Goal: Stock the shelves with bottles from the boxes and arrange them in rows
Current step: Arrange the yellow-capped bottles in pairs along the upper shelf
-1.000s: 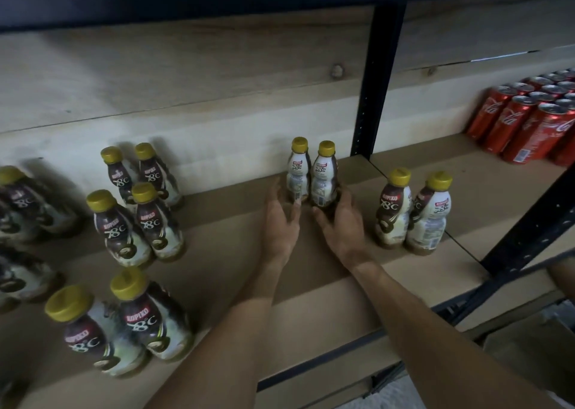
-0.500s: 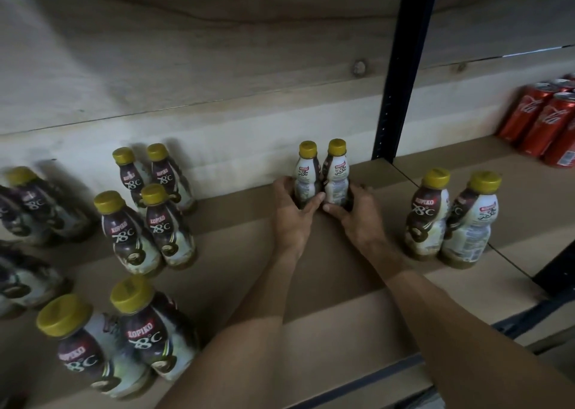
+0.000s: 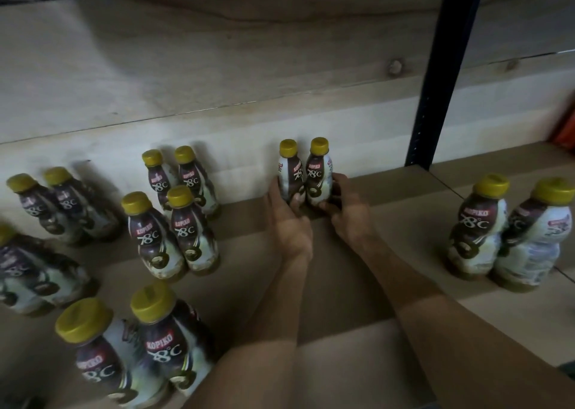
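With my left hand [image 3: 290, 222] wrapped round the left Kopiko bottle [image 3: 290, 172] and my right hand [image 3: 346, 214] round the right Kopiko bottle [image 3: 319, 172] at 12 o'clock by the back wall [image 3: 217, 147], I should slide both slowly, touching, labels facing me.

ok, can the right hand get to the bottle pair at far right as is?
Probably yes: only bare shelf lies between the right hand and that pair. But it grips a back-row bottle now, so it would have to let go first.
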